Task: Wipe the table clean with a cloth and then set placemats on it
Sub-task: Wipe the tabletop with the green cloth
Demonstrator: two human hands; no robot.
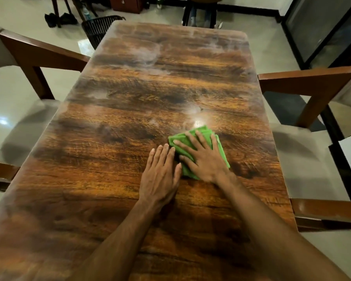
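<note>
While the table [130, 110] shows hazy smears toward its far end, the folded green cloth [221, 151] lies near its middle under the flat, spread right hand [205, 159], left hand [160, 175] flat just beside it.

- Left hand [160, 176]: palm down, fingers straight and held together, lying flat on the table [130, 98]; thumb tip just beside the green cloth [187, 172].
- Right hand [205, 161]: palm down, fingers straight and spread, pressing flat on the green cloth.
- Left forearm [118, 244]: bare, rising from the lower edge, angled rightward.
- Right forearm [272, 230]: bare, rising from the lower right, angled leftward.
- Hands: side by side, near each other.
</note>
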